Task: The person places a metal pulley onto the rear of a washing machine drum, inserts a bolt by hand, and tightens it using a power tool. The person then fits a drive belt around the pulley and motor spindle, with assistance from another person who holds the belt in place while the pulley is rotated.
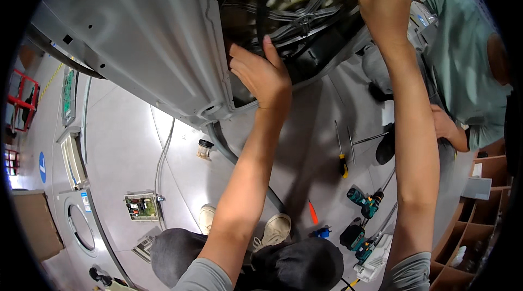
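Note:
A grey metal washing machine cabinet (163,35) fills the upper left, and through its opening show a spoked metal wheel (305,18) and a dark strap-like band (264,5), probably a drive belt. My left hand (262,78) reaches in at the opening's lower left, thumb raised and apart from the fingers. The band runs down close to that thumb; whether they touch is unclear. Up at the opening's right edge is my right hand (384,7), its thumb pointing up. Its fingertips run off the top of the picture, so what it touches is hidden.
On the floor lie a yellow-black screwdriver (342,164), a T-handle wrench (353,144), a red-handled tool (312,212), cordless drills (365,204) and a circuit board (141,206). A grey hose (226,152) trails past my feet. Another person (463,67) crouches at right.

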The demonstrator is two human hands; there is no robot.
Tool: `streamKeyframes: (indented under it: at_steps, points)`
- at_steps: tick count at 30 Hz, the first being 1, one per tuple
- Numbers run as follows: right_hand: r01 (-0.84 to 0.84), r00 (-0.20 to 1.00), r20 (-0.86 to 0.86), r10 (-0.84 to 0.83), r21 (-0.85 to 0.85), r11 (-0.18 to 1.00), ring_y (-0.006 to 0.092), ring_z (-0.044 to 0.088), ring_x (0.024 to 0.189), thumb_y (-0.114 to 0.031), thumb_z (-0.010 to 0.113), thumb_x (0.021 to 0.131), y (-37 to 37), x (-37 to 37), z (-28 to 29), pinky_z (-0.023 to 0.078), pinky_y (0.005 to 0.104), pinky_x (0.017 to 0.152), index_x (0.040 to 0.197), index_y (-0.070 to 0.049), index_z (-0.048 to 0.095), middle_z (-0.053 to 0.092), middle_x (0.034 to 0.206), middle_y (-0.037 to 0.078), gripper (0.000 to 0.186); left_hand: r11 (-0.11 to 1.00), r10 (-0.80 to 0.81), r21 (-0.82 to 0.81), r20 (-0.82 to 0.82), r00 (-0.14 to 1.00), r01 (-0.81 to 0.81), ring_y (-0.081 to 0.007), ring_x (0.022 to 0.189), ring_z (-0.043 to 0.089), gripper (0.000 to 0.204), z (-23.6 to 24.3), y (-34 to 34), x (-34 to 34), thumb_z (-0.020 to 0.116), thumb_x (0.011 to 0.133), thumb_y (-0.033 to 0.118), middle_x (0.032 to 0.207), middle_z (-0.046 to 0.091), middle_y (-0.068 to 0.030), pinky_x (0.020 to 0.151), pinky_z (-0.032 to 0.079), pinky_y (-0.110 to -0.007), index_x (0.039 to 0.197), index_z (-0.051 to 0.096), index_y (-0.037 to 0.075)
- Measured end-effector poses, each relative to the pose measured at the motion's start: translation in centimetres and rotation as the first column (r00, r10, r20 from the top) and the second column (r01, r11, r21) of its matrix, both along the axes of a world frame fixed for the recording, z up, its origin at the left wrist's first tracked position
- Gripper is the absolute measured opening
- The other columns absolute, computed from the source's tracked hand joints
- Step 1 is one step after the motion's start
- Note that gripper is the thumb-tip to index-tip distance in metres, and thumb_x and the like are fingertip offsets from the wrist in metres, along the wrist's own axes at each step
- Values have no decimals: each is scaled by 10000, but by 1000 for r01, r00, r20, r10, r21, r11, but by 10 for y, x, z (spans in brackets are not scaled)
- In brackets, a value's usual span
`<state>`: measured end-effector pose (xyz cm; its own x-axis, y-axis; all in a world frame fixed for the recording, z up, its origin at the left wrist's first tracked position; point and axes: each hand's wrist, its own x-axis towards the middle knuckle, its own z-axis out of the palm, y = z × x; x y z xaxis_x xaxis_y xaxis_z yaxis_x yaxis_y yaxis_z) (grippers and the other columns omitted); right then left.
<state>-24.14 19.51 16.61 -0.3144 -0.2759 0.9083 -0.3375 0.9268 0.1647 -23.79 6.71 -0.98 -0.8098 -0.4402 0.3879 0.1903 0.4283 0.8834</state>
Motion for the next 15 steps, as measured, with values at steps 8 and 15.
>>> streamKeyframes:
  at_steps: [8, 15]
  points:
    - [36, 998, 57, -37, 27, 999, 406, 600, 789, 23, 698, 827, 7, 2, 0, 475, 439, 687, 982, 23, 626, 584, 862, 190, 171, 998, 69, 10, -79, 994, -68, -515, 985, 484, 413, -9, -7, -5, 501, 994, 156, 1103, 502, -386, 887, 370, -549, 1248, 399, -153]
    - [136, 987, -112, -112, 244, 960, 450, 616, 860, -90, 634, 923, 37, 2, -1, 482, 497, 755, 1004, 20, 634, 655, 958, 222, 137, 995, 67, -56, -240, 968, -83, -535, 856, 517, 253, -18, -4, -11, 480, 1012, 142, 921, 544, -374, 775, 382, -589, 1065, 475, -105]
